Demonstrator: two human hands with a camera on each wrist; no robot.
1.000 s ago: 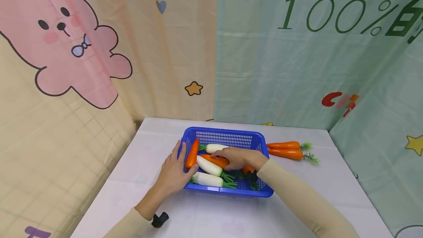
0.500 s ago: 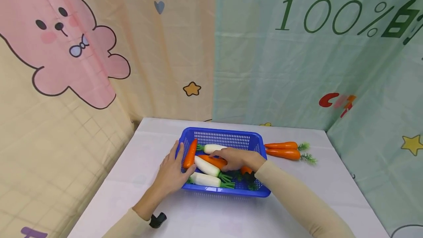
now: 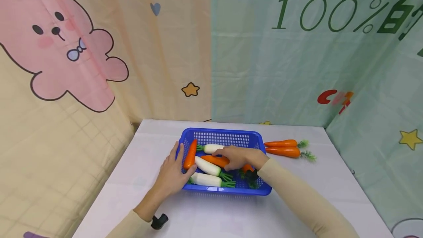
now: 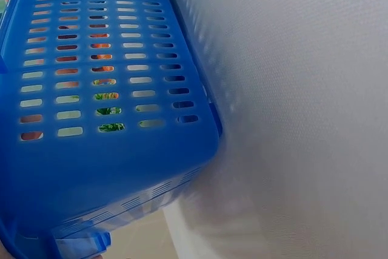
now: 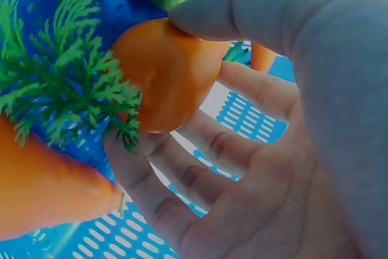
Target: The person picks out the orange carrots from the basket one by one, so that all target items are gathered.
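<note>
A blue plastic basket [image 3: 228,191] holds several carrots and white radishes. My right hand [image 3: 236,157] reaches into it and grips a carrot [image 3: 211,160], thumb on one side and fingers on the other; the right wrist view shows the carrot's thick end [image 5: 163,77] between them. My left hand [image 3: 172,173] rests on the basket's left side with straight, spread fingers, its thumb over the edge beside an upright-leaning carrot [image 3: 190,155]. White radishes [image 3: 207,165] with green stems lie around the held carrot. The left wrist view shows mainly the basket's slotted wall [image 4: 109,150].
Two carrots [image 3: 284,152] with green tops lie on the white table [image 3: 205,216] right of the basket. Another carrot [image 5: 48,180] lies in the basket below my right wrist. Printed curtains [image 3: 264,76] stand behind and at both sides.
The carrot in my right hand has shifted slightly to the right within the basket. My left hand stays in place on the basket's side. The head view has moved a little.
</note>
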